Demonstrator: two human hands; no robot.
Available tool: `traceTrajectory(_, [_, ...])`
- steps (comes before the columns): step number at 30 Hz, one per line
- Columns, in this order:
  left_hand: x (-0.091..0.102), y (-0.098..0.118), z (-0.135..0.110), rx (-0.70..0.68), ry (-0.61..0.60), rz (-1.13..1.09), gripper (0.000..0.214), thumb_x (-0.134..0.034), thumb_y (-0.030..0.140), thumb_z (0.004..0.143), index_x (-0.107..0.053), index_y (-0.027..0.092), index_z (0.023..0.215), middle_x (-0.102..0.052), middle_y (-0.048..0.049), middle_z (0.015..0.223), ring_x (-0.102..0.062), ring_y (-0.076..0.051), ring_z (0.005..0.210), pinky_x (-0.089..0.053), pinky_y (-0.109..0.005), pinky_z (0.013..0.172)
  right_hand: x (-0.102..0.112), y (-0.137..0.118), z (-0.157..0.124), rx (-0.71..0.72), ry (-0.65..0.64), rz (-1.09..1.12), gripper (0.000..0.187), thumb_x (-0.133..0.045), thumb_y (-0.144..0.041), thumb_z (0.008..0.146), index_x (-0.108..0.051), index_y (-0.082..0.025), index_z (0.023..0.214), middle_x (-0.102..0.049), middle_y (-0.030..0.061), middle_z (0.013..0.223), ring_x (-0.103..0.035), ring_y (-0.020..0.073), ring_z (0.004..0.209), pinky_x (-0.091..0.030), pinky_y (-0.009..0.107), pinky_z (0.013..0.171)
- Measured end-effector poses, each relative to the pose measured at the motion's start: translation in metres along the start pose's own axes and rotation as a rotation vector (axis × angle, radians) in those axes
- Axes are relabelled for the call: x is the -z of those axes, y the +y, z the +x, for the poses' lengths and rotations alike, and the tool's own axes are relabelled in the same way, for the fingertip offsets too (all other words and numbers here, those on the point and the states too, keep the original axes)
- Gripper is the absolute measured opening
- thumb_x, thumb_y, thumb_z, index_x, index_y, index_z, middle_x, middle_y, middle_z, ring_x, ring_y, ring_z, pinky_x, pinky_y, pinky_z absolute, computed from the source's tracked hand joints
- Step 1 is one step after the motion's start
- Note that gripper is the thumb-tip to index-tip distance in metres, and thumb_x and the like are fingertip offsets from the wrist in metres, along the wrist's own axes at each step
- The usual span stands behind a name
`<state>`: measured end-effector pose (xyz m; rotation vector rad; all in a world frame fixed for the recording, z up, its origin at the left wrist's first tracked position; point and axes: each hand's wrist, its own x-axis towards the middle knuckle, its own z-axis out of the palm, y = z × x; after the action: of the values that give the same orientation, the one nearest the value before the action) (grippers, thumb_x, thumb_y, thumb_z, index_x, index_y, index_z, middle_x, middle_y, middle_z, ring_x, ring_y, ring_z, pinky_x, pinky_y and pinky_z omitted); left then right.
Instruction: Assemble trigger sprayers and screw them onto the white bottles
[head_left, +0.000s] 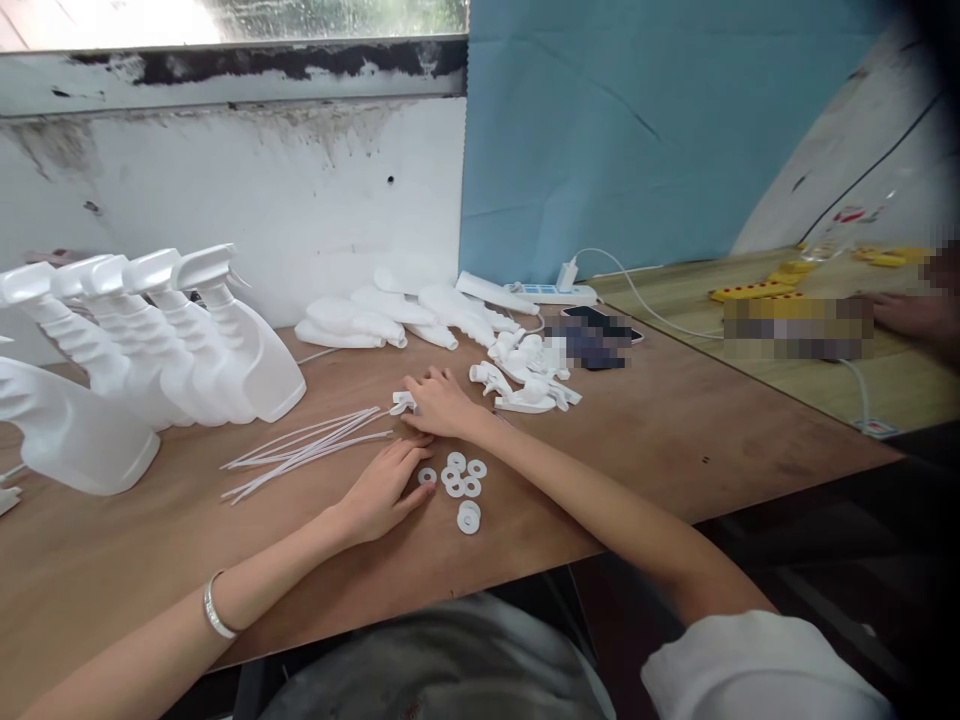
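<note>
My right hand is closed on a white spray trigger head, mostly hidden behind my fingers. Just nearer to me, my left hand rests low over the table, fingers stretched out and holding nothing that I can see. Its thumb lies beside a flat white washer. More white washers lie loosely grouped to the right of that thumb. Left of both hands is a bundle of thin white tubes. A pile of white trigger heads sits beyond my right wrist.
White spray bottles stand in a row at the left, with one bottle lying before them. White curved shells are heaped by the wall. A power strip and phone lie behind. Another person's hand shows at far right.
</note>
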<state>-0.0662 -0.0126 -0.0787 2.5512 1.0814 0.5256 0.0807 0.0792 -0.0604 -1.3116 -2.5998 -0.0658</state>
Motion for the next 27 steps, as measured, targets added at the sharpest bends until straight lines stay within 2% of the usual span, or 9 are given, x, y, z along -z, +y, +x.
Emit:
traceTrajectory(2, [0.0, -0.003, 0.0, 0.002, 0.027, -0.051, 0.023, -0.04, 0.029, 0.085, -0.048, 0.019, 0.104, -0.048, -0.0115, 0.122, -0.044, -0.023, 0.114, -0.036, -0.04, 0.096, -0.001, 0.006, -0.008, 0.014, -0.054, 0.153, 0.051, -0.054, -0.034, 0.074, -0.038, -0.015, 0.118, -0.052, 0.0148, 0.114, -0.041, 0.0332, 0.107, -0.033, 0.048, 0.084])
traceTrajectory(4, [0.0, -0.007, 0.0, 0.009, 0.052, -0.105, 0.015, -0.042, 0.026, 0.085, -0.049, 0.019, 0.096, -0.049, -0.0107, 0.119, -0.045, -0.021, 0.112, -0.037, -0.038, 0.094, -0.003, 0.013, -0.015, 0.017, -0.064, 0.294, 0.057, -0.055, -0.031, 0.073, -0.031, -0.017, 0.123, -0.044, 0.014, 0.125, -0.041, 0.0309, 0.111, -0.033, 0.049, 0.085])
traceTrajectory(8, [0.003, -0.012, 0.0, 0.037, 0.125, -0.191, 0.008, -0.05, 0.026, 0.081, -0.05, 0.019, 0.086, -0.056, -0.0077, 0.101, -0.052, -0.019, 0.098, -0.041, -0.033, 0.085, -0.005, 0.022, -0.023, 0.066, 0.035, 0.414, 0.044, -0.053, -0.024, 0.076, -0.04, -0.017, 0.117, -0.048, 0.0093, 0.121, -0.047, 0.0237, 0.108, -0.035, 0.04, 0.088])
traceTrajectory(11, [0.005, -0.013, 0.001, 0.108, 0.184, -0.194, 0.008, -0.052, 0.026, 0.079, -0.052, 0.018, 0.078, -0.058, -0.0028, 0.077, -0.054, -0.016, 0.073, -0.043, -0.027, 0.068, -0.005, 0.022, -0.024, 0.105, 0.087, 0.407, 0.032, -0.054, -0.026, 0.077, -0.049, -0.018, 0.108, -0.054, 0.0071, 0.113, -0.049, 0.023, 0.105, -0.037, 0.037, 0.087])
traceTrajectory(14, [0.005, -0.013, 0.0, 0.15, 0.242, -0.202, 0.014, -0.054, 0.029, 0.079, -0.055, 0.017, 0.071, -0.055, 0.0001, 0.064, -0.05, -0.012, 0.06, -0.04, -0.022, 0.058, -0.006, 0.018, -0.024, 0.123, 0.117, 0.428, 0.032, -0.056, -0.031, 0.077, -0.051, -0.018, 0.106, -0.055, 0.0066, 0.11, -0.05, 0.0226, 0.101, -0.038, 0.036, 0.085])
traceTrajectory(17, [0.006, -0.015, -0.002, 0.177, 0.324, -0.212, 0.017, -0.054, 0.032, 0.079, -0.058, 0.018, 0.071, -0.057, -0.0001, 0.065, -0.051, -0.012, 0.06, -0.04, -0.022, 0.059, -0.005, 0.016, -0.024, 0.177, 0.09, 0.491, 0.036, -0.056, -0.035, 0.077, -0.051, -0.021, 0.11, -0.056, 0.0057, 0.107, -0.052, 0.0207, 0.097, -0.039, 0.034, 0.084])
traceTrajectory(21, [0.008, -0.021, -0.002, 0.186, 0.424, -0.248, 0.02, -0.046, 0.032, 0.084, -0.061, 0.018, 0.083, -0.062, -0.0027, 0.078, -0.056, -0.014, 0.073, -0.042, -0.024, 0.069, -0.002, 0.015, -0.025, 0.245, 0.068, 0.604, 0.031, -0.046, -0.035, 0.084, -0.051, -0.022, 0.112, -0.057, 0.0048, 0.106, -0.052, 0.0179, 0.098, -0.038, 0.032, 0.086])
traceTrajectory(24, [0.009, -0.025, 0.0, 0.19, 0.467, -0.306, 0.027, -0.038, 0.032, 0.088, -0.06, 0.018, 0.094, -0.062, -0.0038, 0.083, -0.057, -0.015, 0.078, -0.042, -0.024, 0.072, -0.002, 0.014, -0.025, 0.274, 0.059, 0.681, 0.03, -0.039, -0.035, 0.088, -0.052, -0.023, 0.112, -0.057, 0.0034, 0.109, -0.051, 0.0161, 0.1, -0.036, 0.03, 0.088])
traceTrajectory(27, [0.011, -0.026, 0.002, 0.215, 0.484, -0.343, 0.03, -0.035, 0.033, 0.088, -0.06, 0.017, 0.094, -0.06, -0.0035, 0.079, -0.056, -0.014, 0.073, -0.043, -0.025, 0.07, -0.004, 0.013, -0.024, 0.271, 0.035, 0.72, 0.032, -0.035, -0.036, 0.089, -0.054, -0.023, 0.111, -0.059, 0.0031, 0.104, -0.053, 0.0151, 0.095, -0.037, 0.03, 0.086])
